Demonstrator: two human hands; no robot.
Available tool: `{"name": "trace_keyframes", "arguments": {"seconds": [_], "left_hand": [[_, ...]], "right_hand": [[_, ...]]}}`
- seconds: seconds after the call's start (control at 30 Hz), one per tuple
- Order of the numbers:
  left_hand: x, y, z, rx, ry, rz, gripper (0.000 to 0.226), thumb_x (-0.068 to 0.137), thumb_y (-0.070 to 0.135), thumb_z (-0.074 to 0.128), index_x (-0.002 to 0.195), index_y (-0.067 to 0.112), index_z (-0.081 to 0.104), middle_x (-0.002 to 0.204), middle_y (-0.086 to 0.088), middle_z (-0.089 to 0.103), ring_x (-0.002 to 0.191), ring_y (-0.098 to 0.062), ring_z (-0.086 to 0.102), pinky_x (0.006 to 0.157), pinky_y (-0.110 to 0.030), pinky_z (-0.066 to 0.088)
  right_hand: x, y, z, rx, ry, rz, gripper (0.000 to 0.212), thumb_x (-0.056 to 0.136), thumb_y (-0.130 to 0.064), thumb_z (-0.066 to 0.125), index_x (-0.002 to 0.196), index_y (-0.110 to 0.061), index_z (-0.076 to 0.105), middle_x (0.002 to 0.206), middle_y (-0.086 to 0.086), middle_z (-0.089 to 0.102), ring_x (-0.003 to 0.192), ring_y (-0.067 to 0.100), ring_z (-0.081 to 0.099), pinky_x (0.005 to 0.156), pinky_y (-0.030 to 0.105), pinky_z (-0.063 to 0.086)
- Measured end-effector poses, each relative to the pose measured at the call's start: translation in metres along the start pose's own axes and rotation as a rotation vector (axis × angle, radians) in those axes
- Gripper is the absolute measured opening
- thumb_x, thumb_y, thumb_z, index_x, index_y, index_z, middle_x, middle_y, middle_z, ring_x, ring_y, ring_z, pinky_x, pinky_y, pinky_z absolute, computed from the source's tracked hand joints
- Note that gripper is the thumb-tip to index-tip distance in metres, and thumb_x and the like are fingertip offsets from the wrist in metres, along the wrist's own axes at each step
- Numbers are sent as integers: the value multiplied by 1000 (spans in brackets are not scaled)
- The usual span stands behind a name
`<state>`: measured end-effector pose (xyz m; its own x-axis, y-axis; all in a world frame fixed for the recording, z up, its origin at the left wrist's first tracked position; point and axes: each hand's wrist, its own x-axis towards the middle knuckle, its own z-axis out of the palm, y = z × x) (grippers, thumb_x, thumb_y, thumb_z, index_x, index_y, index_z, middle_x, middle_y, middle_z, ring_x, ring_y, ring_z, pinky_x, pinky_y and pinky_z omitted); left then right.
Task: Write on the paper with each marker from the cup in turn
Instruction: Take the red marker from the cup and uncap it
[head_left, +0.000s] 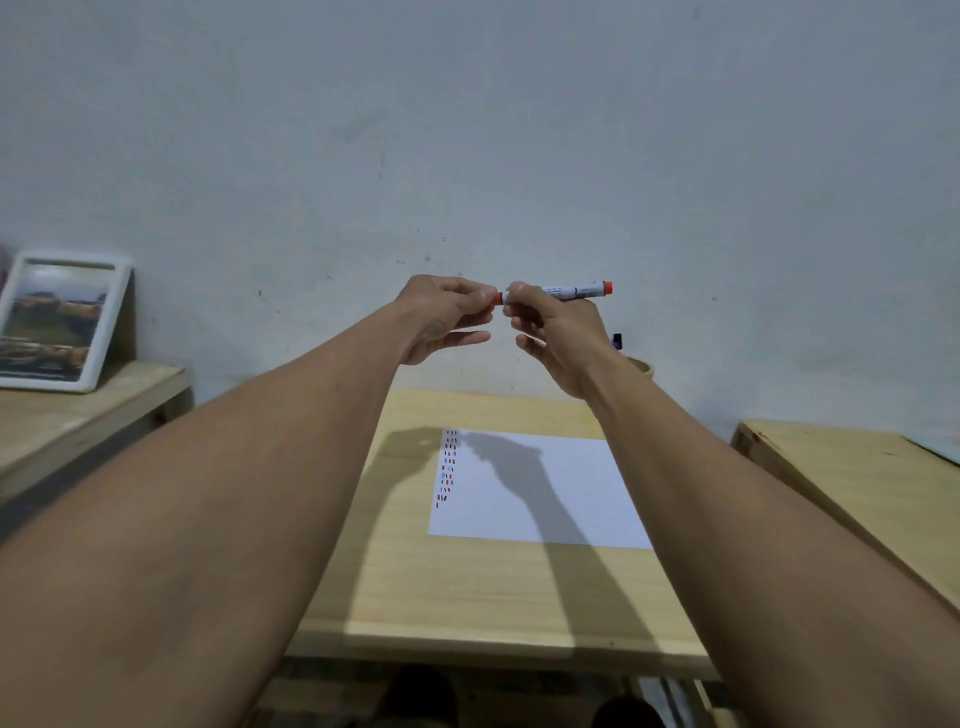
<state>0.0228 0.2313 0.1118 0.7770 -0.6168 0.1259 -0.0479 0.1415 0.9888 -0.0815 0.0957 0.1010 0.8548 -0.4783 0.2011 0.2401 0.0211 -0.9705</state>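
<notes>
We hold a red-capped marker (563, 291) level in the air above the tabletop (467, 587), well clear of the paper (561, 499) below. Our right hand (553, 335) pinches the white barrel near its left end, thumb and forefinger pressed onto it, the other fingers loose and spread. Our left hand (441, 317) pinches the red cap at that same end, fingertips closed on it, so that both grips meet almost knuckle to knuckle. Whether the cap is seated or already started off the barrel, we cannot tell.

The marker looks light and rigid, a smooth plastic tube that should neither bend nor crush under this hold. Its slick surface is the likely trouble: a snug cap may need a firm, straight pull, and a pinch so close to the joint leaves the long free end to swing. We judge the best hold to be where the right hand has it, on the barrel just behind the cap.

The paper lies flat on the tabletop, with short red, blue and dark strokes down its left edge (448, 467). The cup (641, 366) sits mostly hidden behind our right wrist, a dark marker tip (617, 340) showing above it.
</notes>
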Motion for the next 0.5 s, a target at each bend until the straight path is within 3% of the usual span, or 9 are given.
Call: {"name": "trace_keyframes", "arguments": {"seconds": [0.2,0.5], "left_hand": [[0,-11,-15,44,79,5,22,95,23,67,94,1,71,85,-9,65,75,-16,64,70,-32,62],[0,-54,-49,295,205,14,18,86,19,78,88,3,71,95,-13,77,75,-20,68,77,-40,63]], "right_hand": [[4,11,10,149,49,-17,11,90,-8,70,98,-1,72,74,7,68,64,11,63,64,21,55],[1,37,15,-66,49,41,9,88,-19,72,94,-12,72,78,3,71,66,11,63,63,24,54]]}}
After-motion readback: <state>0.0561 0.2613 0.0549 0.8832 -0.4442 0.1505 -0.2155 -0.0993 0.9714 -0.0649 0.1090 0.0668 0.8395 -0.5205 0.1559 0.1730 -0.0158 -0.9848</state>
